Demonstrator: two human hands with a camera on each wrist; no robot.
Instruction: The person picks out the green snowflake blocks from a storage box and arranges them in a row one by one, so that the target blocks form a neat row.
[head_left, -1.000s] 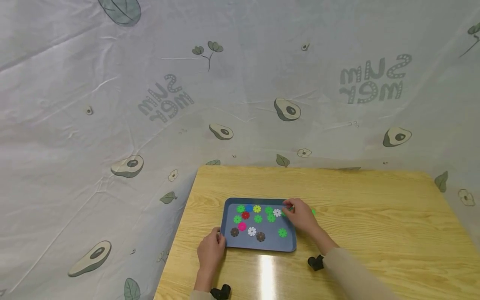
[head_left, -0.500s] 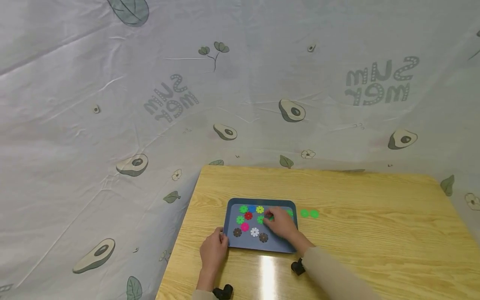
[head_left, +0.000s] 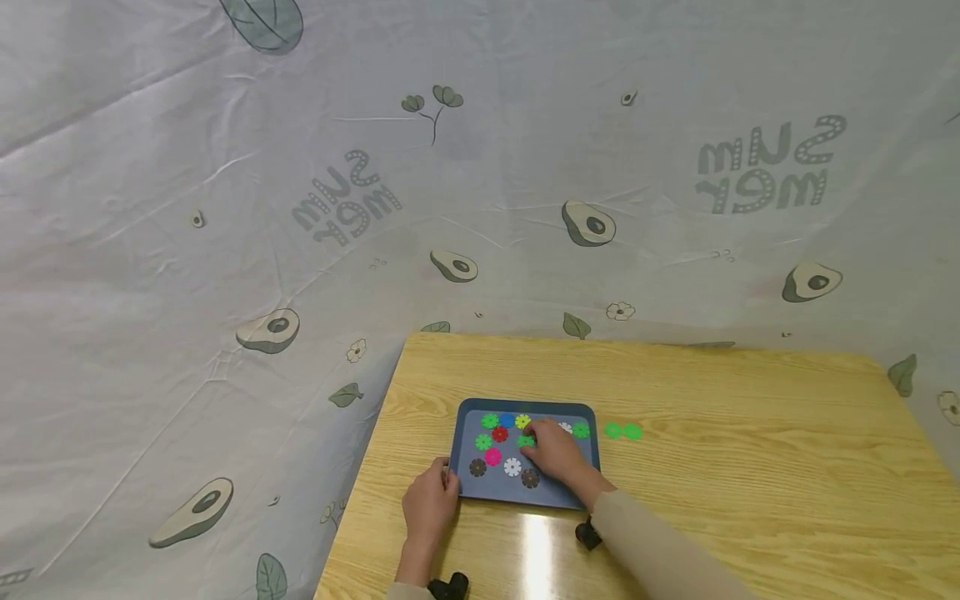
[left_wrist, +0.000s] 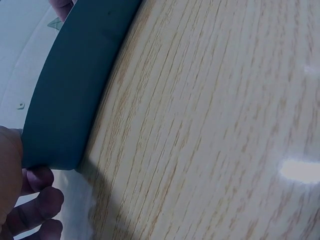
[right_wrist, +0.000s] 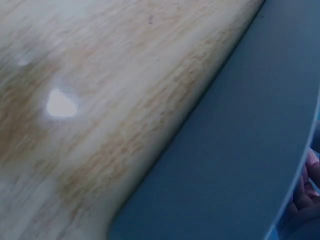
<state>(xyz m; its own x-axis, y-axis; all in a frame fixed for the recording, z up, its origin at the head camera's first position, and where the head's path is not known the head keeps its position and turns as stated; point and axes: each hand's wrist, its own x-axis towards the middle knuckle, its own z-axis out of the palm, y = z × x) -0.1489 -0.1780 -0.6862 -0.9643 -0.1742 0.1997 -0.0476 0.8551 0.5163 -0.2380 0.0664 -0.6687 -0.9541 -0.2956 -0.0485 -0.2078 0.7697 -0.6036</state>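
My left hand (head_left: 431,504) grips the front-left corner of the blue-grey tray (head_left: 517,501); in the left wrist view, fingers (left_wrist: 44,202) curl at the corner of its wall. Over the middle of the tray, my right hand (head_left: 557,454) has thumb and index fingertips on either side of a green snowflake disc (head_left: 526,442), pinching it. Beside it lie a yellow disc (head_left: 522,422), a red disc (head_left: 499,434), a pink disc (head_left: 492,457) and a white disc (head_left: 512,467). The right hand covers part of the tray. Its curled fingers show beyond the tray wall in the right wrist view.
Two green discs (head_left: 623,431) lie on the wooden table (head_left: 750,442) right of the tray. Inside it are also a blue disc (head_left: 507,421), two brown discs (head_left: 530,478) and more green ones. A patterned curtain (head_left: 510,167) hangs behind the table.
My right hand has moved left from the tray's upper right corner to its middle, bringing the two green discs on the table into sight. My left hand keeps its grip.
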